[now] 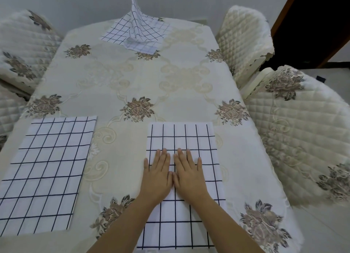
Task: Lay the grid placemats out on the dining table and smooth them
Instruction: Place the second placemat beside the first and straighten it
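Observation:
A white placemat with a dark grid point(200, 139) lies flat on the near right part of the dining table point(144, 82). My left hand point(158, 175) and my right hand point(189, 174) press flat on its middle, side by side, fingers straight, thumbs touching. A second grid placemat point(47, 173) lies flat at the near left. At the far end lies a third grid placemat point(136, 33), rumpled, with its middle standing up in a peak.
A cream tablecloth with embroidered flowers covers the table. Quilted padded chairs stand on the right point(246, 38) point(303, 135) and on the left point(22, 50). A dark doorway point(312, 21) opens at the far right.

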### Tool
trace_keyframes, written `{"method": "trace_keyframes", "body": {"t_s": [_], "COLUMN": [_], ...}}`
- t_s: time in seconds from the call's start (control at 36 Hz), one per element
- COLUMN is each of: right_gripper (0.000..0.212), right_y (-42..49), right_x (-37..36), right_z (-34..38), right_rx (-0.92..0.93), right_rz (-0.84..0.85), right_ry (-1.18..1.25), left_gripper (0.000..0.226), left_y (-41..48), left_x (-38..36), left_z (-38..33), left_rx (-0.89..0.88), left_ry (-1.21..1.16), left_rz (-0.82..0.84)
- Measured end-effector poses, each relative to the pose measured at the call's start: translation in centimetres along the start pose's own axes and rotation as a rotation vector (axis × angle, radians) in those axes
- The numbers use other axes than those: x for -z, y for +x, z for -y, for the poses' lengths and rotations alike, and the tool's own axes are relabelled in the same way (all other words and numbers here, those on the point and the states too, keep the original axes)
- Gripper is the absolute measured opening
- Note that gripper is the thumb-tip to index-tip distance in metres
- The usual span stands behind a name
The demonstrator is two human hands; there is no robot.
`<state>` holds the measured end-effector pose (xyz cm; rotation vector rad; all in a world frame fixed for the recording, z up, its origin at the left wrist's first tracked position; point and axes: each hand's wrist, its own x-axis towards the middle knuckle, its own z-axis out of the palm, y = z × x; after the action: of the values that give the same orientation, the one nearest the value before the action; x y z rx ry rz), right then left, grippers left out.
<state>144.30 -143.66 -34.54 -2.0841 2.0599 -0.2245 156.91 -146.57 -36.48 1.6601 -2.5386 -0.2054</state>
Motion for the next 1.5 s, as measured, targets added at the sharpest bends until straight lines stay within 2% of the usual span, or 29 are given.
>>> {"method": "trace_keyframes", "body": {"t_s": [0.14,0.22,0.31,0.47,0.56,0.64,0.75,0.83,0.97,1.06,1.11,1.22,1.31,1.42,1.5], "right_gripper": [0.043,0.053,0.051,0.06,0.062,0.063,0.062,0.073,0.048,0.047,0.046,0.035,0.022,0.04,0.028], "right_y": [0.2,0.1,-0.2,-0.8,-0.9,-0.5,1.0,2.7,6.0,8.2,9.5,11.5,12.2,12.3,12.4], "right_x": [-0.2,-0.2,-0.2,0.6,1.2,1.5,2.1,2.6,3.8,4.9,5.6,5.9,5.5,5.1,5.1], "right_z": [-0.7,-1.4,-2.6,-6.7,-8.3,-8.9,-8.1,-7.3,-7.0,-7.1,-7.2,-7.8,-8.5,-9.1,-9.1], "right_rx": [-0.051,-0.057,-0.044,-0.203,-0.274,-0.282,-0.316,-0.325,-0.46,-0.653,-0.74,-0.805,-0.822,-0.853,-0.852], "right_rz": [0.024,0.056,0.03,0.011,0.005,0.011,-0.007,-0.017,-0.153,-0.225,-0.206,-0.137,-0.126,-0.148,-0.147], "right_ry": [0.041,0.023,-0.014,-0.029,0.002,0.014,0.064,0.156,0.411,0.68,0.774,0.768,0.711,0.675,0.688], "left_gripper": [0.054,0.048,0.055,0.057,0.056,0.056,0.044,0.047,0.063,0.085,0.088,0.084,0.066,0.059,0.06], "left_y": [0.5,0.3,0.1,0.4,0.6,0.9,2.5,4.4,6.8,7.5,7.7,8.1,8.2,8.4,8.5], "left_x": [0.1,0.2,0.6,1.1,1.1,1.1,1.4,2.0,2.6,2.4,2.3,1.9,2.0,1.9,1.4], "left_z": [-0.4,-0.3,-0.2,0.0,0.2,0.1,0.2,0.5,1.2,1.4,1.4,1.3,1.2,1.1,1.1], "left_rx": [-0.007,0.009,0.006,0.107,0.137,0.094,0.07,0.095,0.089,0.074,0.061,0.074,0.052,0.032,0.026], "left_ry": [0.013,0.009,0.023,0.023,0.01,-0.003,-0.065,-0.064,-0.021,-0.046,-0.067,-0.065,-0.037,-0.001,-0.008], "left_rz": [0.06,0.067,0.103,0.138,0.125,0.093,0.04,0.032,0.115,0.188,0.19,0.206,0.174,0.118,0.121]}}
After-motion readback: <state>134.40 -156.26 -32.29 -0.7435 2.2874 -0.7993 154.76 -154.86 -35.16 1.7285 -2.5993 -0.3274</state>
